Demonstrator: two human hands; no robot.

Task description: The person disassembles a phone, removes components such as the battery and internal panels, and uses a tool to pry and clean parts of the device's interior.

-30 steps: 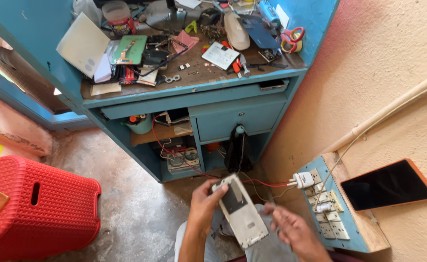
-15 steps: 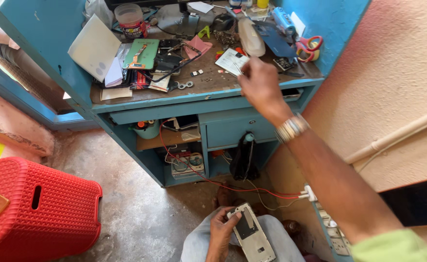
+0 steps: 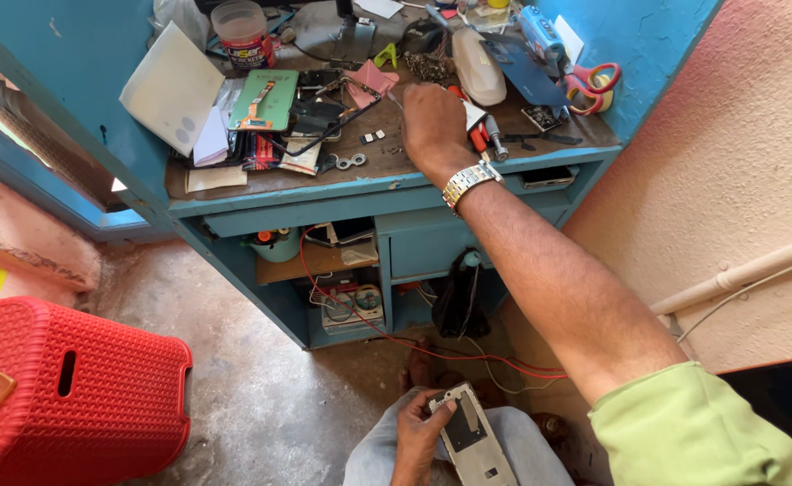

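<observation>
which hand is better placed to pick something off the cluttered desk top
Right. The right hand is stretched out over the blue desk among the small tools, while the left hand is down at the lap holding the opened phone.

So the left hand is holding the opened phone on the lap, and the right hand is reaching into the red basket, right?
Not quite. The head view shows the right hand reaching onto the blue workbench, among the tools, not into the red basket. The left hand does hold the opened phone on the lap.

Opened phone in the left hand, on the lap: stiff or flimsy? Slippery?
The opened phone is probably stiff: it looks like a flat slab and shows no bend across the knee. Likely light, since the left hand steadies it with a loose one-handed grip. Its open, exposed side suggests fragile parts, and the smooth casing may slide off the lap.
</observation>
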